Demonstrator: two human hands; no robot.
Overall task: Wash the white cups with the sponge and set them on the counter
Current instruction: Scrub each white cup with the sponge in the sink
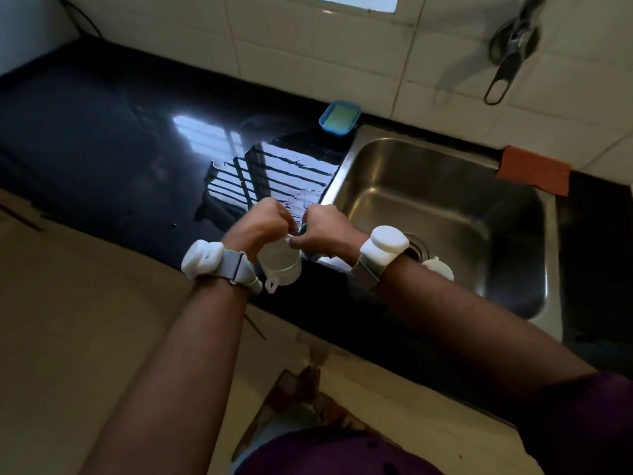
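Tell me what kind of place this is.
Most likely a home kitchen: a stainless steel sink set into a glossy black stone counter, a white tiled wall behind it, and a blue soap dish beside the basin.

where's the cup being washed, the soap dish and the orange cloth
white cup (pixel 279 262), head view, on its side wall
blue soap dish (pixel 339 118), head view, on its middle
orange cloth (pixel 534 169), head view, on its middle

Pretty dim here, light only from the window (pixel 354 1) up top, glaring off my wet black counter (pixel 102 138). My hands look blurry, edges bend.
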